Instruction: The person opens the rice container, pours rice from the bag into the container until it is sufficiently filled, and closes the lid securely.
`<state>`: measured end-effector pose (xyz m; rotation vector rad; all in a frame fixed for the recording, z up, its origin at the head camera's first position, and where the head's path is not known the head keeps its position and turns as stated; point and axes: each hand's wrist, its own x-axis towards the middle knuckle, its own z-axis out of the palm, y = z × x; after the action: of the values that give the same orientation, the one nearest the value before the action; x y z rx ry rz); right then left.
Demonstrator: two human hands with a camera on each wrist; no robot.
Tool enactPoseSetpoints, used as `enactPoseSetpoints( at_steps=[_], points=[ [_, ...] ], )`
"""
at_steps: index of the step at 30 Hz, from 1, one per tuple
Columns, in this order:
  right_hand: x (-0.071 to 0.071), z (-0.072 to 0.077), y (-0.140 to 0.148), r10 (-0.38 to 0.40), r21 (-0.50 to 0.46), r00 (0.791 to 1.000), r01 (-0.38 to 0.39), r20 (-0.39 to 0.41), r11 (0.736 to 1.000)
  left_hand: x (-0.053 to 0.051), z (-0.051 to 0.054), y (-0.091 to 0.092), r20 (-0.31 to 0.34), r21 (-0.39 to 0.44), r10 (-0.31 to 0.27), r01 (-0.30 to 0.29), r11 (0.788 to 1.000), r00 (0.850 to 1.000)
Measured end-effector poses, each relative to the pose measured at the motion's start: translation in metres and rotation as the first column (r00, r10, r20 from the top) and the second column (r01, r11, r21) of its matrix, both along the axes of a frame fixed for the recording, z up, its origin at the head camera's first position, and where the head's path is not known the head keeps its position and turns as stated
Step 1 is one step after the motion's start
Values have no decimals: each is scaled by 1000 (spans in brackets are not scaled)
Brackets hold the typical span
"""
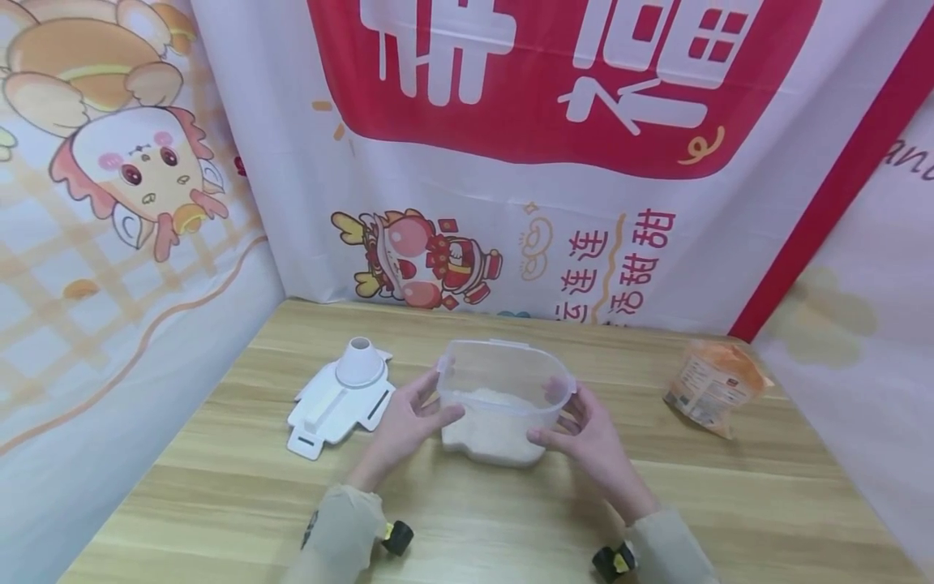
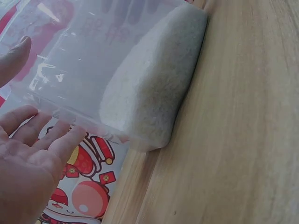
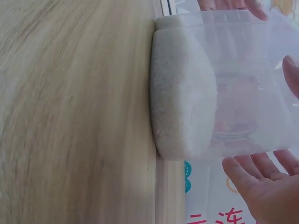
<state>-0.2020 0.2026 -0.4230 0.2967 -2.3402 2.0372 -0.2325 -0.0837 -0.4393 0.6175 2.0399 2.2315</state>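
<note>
A clear plastic container (image 1: pixel 489 408) with clip tabs on its rim stands upright on the table, partly filled with white grains (image 1: pixel 496 438) that look like rice. My left hand (image 1: pixel 412 418) holds its left side, thumb toward the near wall and fingers along the side. Opposite it, my right hand (image 1: pixel 587 434) holds the right side in much the same way. In the left wrist view, the left fingers (image 2: pixel 60 140) touch the container wall (image 2: pixel 84 70). The right wrist view shows the right hand (image 3: pixel 266 186) against its other side.
Left of the container lies a white lid (image 1: pixel 339 401) with slotted locking flaps and a cone-shaped spout (image 1: pixel 361 365). A crumpled orange-and-clear packet (image 1: pixel 715 385) stands at the right. Printed cloth (image 1: pixel 292 203) hangs behind and beside the wooden table (image 1: pixel 496 527).
</note>
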Motion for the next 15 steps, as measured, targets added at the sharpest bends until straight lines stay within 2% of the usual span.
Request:
enactPoseSetpoints(
  at_steps=[5, 9, 12, 15],
  points=[
    [1, 1, 3, 11, 10, 1000, -11, -7, 1000, 1, -2, 0, -10, -21, 14, -14, 1000, 1000],
    [4, 7, 11, 20, -5, 999, -20, 40, 1000, 3, 0, 1, -25, -34, 13, -14, 999, 1000],
    [6, 14, 20, -1, -1, 998, 1, 58, 1000, 4, 0, 1, -28, -46, 29, -30, 998, 999],
    [9, 19, 33, -61, 20, 998, 61, 30, 998, 3, -3, 1, -30, -57, 40, -42, 997, 999]
  ],
)
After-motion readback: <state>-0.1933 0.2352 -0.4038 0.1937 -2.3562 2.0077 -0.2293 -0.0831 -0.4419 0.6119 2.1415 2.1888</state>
